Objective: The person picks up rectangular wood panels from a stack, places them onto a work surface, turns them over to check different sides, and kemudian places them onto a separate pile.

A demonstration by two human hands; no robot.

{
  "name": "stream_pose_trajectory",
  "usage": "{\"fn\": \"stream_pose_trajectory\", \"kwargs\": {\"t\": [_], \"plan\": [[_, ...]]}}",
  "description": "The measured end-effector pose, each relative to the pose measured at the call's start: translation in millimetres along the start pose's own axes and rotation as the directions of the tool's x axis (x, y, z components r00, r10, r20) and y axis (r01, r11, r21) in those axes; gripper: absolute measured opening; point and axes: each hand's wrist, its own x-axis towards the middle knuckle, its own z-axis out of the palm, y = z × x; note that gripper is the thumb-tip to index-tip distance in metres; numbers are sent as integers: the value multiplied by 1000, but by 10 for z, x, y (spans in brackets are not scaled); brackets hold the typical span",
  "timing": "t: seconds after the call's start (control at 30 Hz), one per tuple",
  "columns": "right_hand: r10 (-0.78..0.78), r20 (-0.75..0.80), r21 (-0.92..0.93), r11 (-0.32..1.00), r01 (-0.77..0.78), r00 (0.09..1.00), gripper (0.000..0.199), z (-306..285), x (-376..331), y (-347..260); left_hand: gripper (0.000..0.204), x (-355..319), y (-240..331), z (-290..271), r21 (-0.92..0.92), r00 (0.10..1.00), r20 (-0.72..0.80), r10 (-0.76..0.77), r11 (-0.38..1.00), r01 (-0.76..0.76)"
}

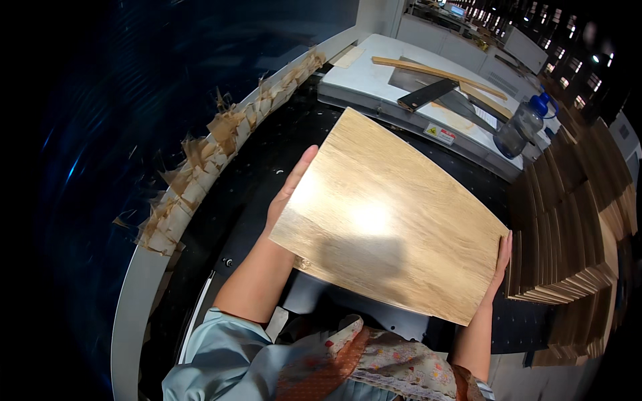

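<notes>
Wood panel: a light oak-grained rectangular wood panel [388,217] is held flat and slightly tilted in the middle of the view, above the dark tabletop [267,167], between both hands.
Left hand: the left hand [289,194] lies along the panel's left edge, fingers stretched out and pointing far, thumb hidden under the panel; it grips that edge.
Right hand: the right hand [503,257] presses flat against the panel's right near edge, fingers extended upward, clamping the panel from that side.
Stack: a fanned stack of similar wood panels [568,234] stands just right of the held panel.
Far bench: a white machine bench [401,80] lies beyond the panel, carrying wooden strips [435,70] and a dark bar [428,95].
Bottle: a grey bottle with a blue cap [525,123] stands at the bench's right end.
Left rim: torn brown tape scraps [207,154] line the curved white rim on the left.
</notes>
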Motion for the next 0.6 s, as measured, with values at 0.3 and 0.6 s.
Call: {"fn": "stream_pose_trajectory", "kwargs": {"t": [0.3, 0.6], "plan": [[301, 9, 472, 839, -269, 954, 41, 91, 45, -182, 51, 33, 3, -216, -186, 956, 285, -69, 975, 126], [673, 367, 833, 68, -548, 642, 37, 470, 152, -458, 56, -238, -270, -208, -242, 992, 100, -71, 966, 94]]}}
